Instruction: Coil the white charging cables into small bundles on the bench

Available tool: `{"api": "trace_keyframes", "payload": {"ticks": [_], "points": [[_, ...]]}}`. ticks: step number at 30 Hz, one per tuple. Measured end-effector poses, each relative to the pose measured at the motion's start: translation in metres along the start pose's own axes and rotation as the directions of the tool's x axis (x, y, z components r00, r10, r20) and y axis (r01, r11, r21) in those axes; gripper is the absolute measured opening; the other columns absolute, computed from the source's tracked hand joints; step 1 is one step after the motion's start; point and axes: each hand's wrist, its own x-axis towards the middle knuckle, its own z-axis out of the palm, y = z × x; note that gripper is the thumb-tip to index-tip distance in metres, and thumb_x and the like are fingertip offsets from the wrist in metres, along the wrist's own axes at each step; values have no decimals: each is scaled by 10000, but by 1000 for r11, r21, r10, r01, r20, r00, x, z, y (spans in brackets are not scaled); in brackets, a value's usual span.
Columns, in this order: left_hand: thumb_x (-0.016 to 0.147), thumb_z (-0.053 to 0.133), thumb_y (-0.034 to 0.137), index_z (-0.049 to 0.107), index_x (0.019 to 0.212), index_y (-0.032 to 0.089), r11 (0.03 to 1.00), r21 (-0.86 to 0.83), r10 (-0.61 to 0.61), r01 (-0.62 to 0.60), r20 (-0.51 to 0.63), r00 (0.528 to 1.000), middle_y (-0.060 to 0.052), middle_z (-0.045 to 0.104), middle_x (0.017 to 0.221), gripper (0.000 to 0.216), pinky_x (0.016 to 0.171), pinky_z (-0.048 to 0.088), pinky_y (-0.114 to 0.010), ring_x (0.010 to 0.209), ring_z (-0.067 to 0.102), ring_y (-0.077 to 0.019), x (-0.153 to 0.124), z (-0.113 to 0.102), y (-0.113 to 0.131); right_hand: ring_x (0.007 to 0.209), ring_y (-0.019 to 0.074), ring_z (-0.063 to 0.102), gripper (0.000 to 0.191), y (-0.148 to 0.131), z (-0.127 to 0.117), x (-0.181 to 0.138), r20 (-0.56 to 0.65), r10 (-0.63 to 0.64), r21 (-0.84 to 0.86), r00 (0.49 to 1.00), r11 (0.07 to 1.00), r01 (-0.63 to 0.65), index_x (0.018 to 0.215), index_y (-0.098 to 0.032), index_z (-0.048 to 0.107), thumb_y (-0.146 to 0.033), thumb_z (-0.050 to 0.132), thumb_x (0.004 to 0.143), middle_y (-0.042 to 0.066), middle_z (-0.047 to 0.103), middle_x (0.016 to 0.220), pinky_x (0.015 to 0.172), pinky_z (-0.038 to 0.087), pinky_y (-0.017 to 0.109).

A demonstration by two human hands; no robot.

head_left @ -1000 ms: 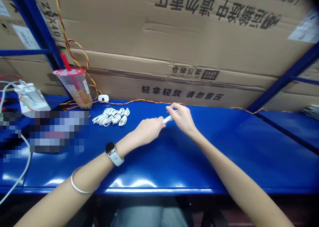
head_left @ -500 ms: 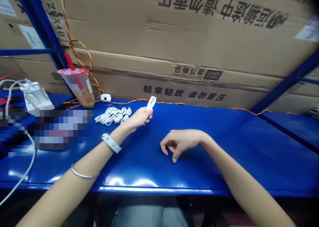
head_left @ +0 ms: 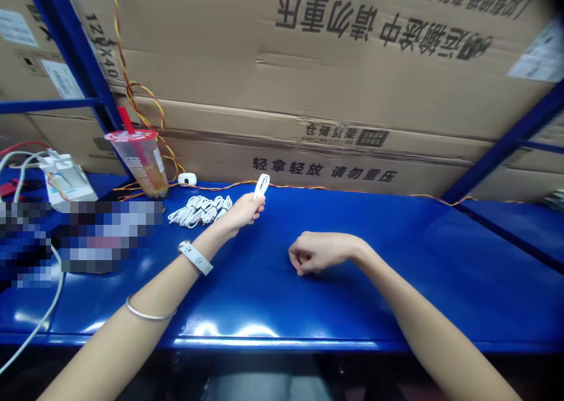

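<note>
In the head view my left hand (head_left: 245,211) is closed around a coiled white cable (head_left: 262,185), whose loops stick up beyond the fingers. Just left of that hand lies a row of several bundled white cables (head_left: 199,211), each tied at the middle with something dark. My right hand (head_left: 318,252) rests low over the blue tabletop (head_left: 264,295), thumb and fingertips pinched together against the surface. What the pinch holds, if anything, is too small or hidden to make out.
A drink cup (head_left: 140,165) with a red straw and a white earbud case (head_left: 187,179) stand at the back left. Red and yellow twisted wires (head_left: 211,187) run along the back edge. A white box (head_left: 68,181) sits far left. Cardboard boxes (head_left: 211,66) wall off the back.
My right thumb and fingers have closed from a loose curl into a pinch at the tabletop. My left hand still holds the coiled cable, and the view has tilted slightly.
</note>
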Motion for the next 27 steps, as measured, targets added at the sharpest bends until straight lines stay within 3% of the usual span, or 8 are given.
{"api": "trace_keyframes", "payload": {"ticks": [5, 9, 14, 19, 22, 25, 27], "points": [[860, 443, 215, 415, 761, 171, 1000, 2, -9, 9, -21, 1000, 56, 391, 617, 112, 367, 205, -147, 404, 301, -27, 0, 0, 0, 616, 115, 552, 265, 0, 1, 2, -134, -15, -68, 991, 998, 6, 873, -154, 668, -354, 706, 703, -6, 637, 657, 555, 350, 204], [850, 453, 216, 413, 750, 172, 1000, 14, -9, 9, -10, 1000, 56, 388, 616, 117, 370, 204, -149, 406, 297, -27, 0, 0, -1, 610, 115, 550, 122, -8, 5, 5, -160, 11, -127, 987, 991, -31, 794, -164, 685, -256, 615, 754, -1, 642, 635, 551, 329, 212], [840, 468, 231, 418, 754, 173, 1000, 20, 7, -7, -8, 1000, 53, 401, 623, 115, 373, 216, -152, 412, 308, -30, 0, 2, -3, 585, 114, 509, 123, -12, 10, 7, -201, -36, -169, 979, 986, 2, 759, -166, 676, -197, 559, 740, 9, 637, 656, 525, 304, 224], [831, 484, 247, 412, 746, 177, 1000, 12, 10, -10, -6, 1000, 57, 397, 614, 131, 373, 208, -152, 406, 298, -29, 2, 0, -5, 533, 90, 446, 88, -6, 7, 8, -289, -88, -80, 953, 995, 67, 725, -152, 639, -165, 554, 705, -15, 568, 596, 513, 297, 217], [833, 479, 264, 416, 758, 178, 1000, -4, 20, -20, 31, 999, 61, 388, 613, 131, 378, 206, -148, 408, 293, -30, 3, 1, -7, 496, 72, 378, 100, 1, 1, 8, -462, -88, 133, 882, 977, 167, 768, -147, 608, -205, 528, 750, -40, 497, 555, 497, 285, 209], [835, 483, 300, 415, 762, 178, 999, -25, 24, -21, 116, 993, 65, 379, 619, 158, 386, 201, -148, 412, 282, -27, -1, 7, -7, 453, 65, 295, 177, 10, -3, 14, -697, 46, 361, 716, 885, 294, 802, -161, 547, -336, 520, 801, -68, 399, 503, 451, 224, 205], [839, 487, 338, 407, 751, 178, 999, -25, 25, -20, 198, 980, 65, 375, 627, 200, 392, 197, -149, 417, 275, -25, -5, 13, -7, 425, 64, 259, 252, 15, -2, 21, -781, 166, 452, 602, 816, 361, 803, -170, 511, -422, 526, 801, -83, 346, 470, 429, 185, 209]]}}
